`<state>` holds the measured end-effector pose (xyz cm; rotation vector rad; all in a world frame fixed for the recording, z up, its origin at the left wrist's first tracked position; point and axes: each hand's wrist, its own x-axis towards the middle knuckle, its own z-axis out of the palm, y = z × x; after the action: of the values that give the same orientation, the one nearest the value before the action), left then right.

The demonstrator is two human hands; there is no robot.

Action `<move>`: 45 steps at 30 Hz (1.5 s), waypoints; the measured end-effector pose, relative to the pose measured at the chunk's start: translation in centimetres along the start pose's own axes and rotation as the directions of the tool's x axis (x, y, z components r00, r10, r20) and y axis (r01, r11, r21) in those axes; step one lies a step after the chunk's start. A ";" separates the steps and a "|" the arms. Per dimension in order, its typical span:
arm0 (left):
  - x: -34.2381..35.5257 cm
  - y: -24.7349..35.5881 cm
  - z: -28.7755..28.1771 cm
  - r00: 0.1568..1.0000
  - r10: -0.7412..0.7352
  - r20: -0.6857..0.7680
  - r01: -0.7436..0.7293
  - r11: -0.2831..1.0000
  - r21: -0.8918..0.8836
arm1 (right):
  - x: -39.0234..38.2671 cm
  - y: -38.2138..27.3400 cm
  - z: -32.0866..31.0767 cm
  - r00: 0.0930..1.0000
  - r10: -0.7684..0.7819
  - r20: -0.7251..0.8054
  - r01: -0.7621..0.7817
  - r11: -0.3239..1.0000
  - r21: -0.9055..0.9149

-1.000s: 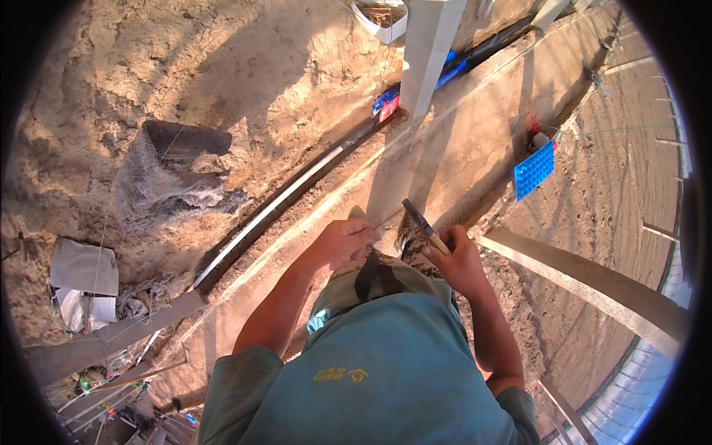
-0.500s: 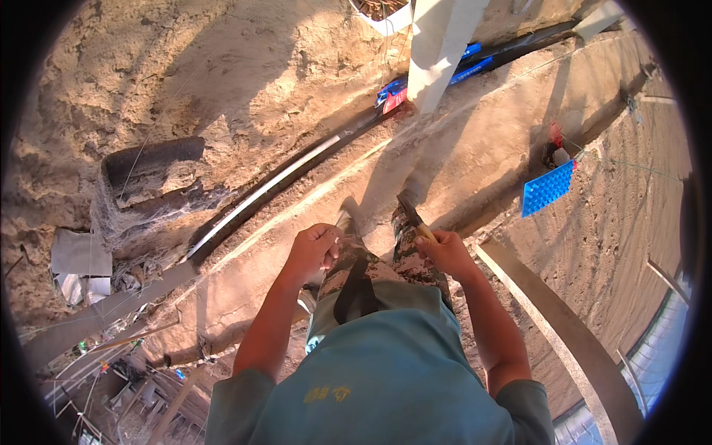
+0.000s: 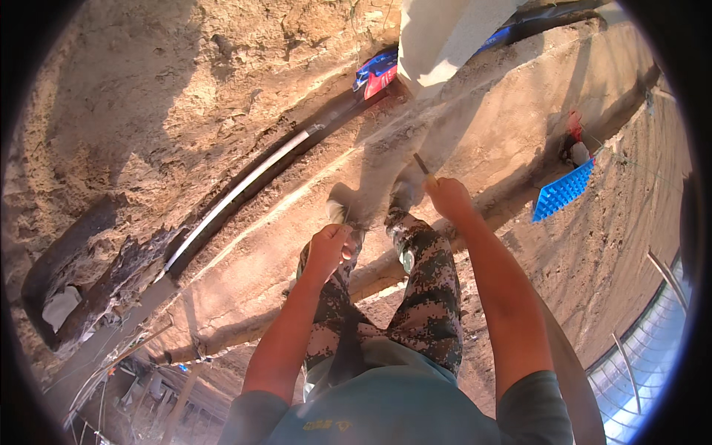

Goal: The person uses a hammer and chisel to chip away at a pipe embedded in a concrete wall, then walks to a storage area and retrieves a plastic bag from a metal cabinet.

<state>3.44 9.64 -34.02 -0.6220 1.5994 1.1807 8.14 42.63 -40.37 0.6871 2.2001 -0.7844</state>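
My right hand (image 3: 448, 197) is closed round the pale handle of a short hand tool (image 3: 421, 163). Its narrow dark end points away from me over the path; its exact kind does not show. In front of my left thigh, my left hand (image 3: 331, 249) is closed with fingers curled together. Whatever may be in it is too small or hidden to name. Below both hands are my legs in camouflage trousers (image 3: 426, 297), one foot ahead of the other on the dirt path (image 3: 297, 230).
A pale post (image 3: 437, 44) rises ahead, beside a blue and red package (image 3: 378, 72). To the left, a dark trench with a white strip (image 3: 237, 189) runs along the rough earth wall. A blue dimpled panel (image 3: 564, 191) stands at the right, near bare soil.
I have moved forward along the path; the post looks nearer. My right hand has reached farther out with the tool, while my left stays closed, slightly lower in view.
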 end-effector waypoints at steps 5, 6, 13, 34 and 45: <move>13.1 -2.0 -0.9 0.999 0.048 0.005 -0.048 0.995 0.089 | 10.0 2.6 4.5 0.983 -0.085 -0.163 0.070 0.993 -0.096; 15.5 -2.2 -1.2 0.998 0.062 -0.014 -0.060 0.994 0.097 | 11.8 2.8 5.0 0.974 -0.120 -0.192 0.105 0.991 -0.084; 29.1 0.3 -1.2 0.952 0.305 0.013 -0.305 0.948 0.089 | 22.7 6.7 6.1 0.832 -0.368 -0.416 0.349 0.929 -0.123; 35.2 5.0 -2.6 0.912 0.410 0.029 -0.411 0.907 0.092 | 29.3 20.7 20.3 0.853 -0.482 -0.199 0.407 0.854 -0.324; 34.6 5.8 -0.3 0.884 0.419 0.208 -0.415 0.908 -0.062 | 24.1 -2.7 1.4 0.966 -0.256 0.047 0.210 0.873 0.440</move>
<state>-13.87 16.85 -63.61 -0.1445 1.5781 1.5215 -7.99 45.59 -58.34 0.5740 2.0514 -1.4319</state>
